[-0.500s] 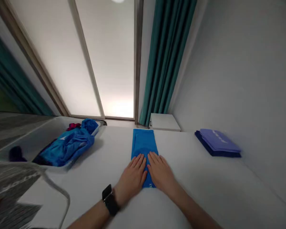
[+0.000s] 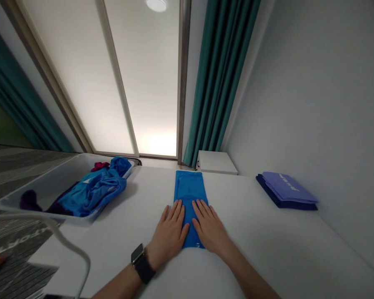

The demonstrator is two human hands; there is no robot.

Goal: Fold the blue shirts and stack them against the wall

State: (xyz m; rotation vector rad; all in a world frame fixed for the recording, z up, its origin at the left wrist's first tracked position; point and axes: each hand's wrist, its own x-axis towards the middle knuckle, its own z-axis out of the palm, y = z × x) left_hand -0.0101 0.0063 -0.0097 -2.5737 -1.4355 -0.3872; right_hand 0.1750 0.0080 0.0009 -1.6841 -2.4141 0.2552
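Cloth [image 2: 190, 185], blue, flat long rect. w/ sm. white print [image 2: 198, 245]

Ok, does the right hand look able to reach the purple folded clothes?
Probably yes: the right hand lies flat on the blue cloth, gripping nothing, and only white tabletop shows between it and the purple folded clothes.

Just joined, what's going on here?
A person's bare left hand and bare right hand lie palm-down on a folded, rectangular bright-blue cloth on a smooth white table, one at each long side, neither gripping it. Left: a translucent white plastic tub holding rumpled blue clothing. Right, near the wall: a flat stack of folded purple and navy fabric.
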